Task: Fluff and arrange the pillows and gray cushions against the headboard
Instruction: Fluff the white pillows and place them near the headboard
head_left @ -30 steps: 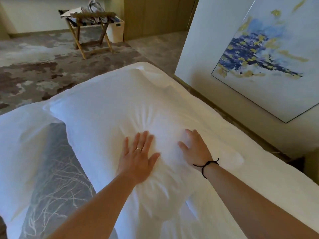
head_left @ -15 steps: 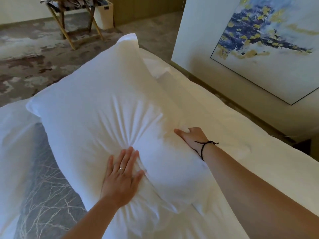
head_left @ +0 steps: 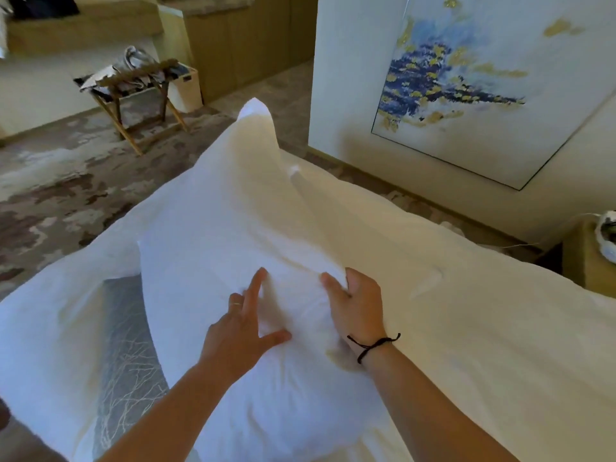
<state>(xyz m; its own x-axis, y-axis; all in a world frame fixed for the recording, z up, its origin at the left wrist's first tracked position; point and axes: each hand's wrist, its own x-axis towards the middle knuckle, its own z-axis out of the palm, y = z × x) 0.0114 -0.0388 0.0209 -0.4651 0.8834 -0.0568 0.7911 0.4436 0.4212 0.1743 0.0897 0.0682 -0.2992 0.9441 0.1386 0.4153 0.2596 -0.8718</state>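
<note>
At far left, the gray cushion [head_left: 128, 355] is lying on the bed [head_left: 483, 328], partly tucked under the white pillow [head_left: 233, 228]. The left hand [head_left: 240, 331] is resting flat on the pillow's near half, fingers straight and spread, gripping nothing. Just to its right, the right hand [head_left: 358, 305] is pressing into the pillow's right edge, fingers curling into the fabric, while the pillow's far corner is pointing up.
</note>
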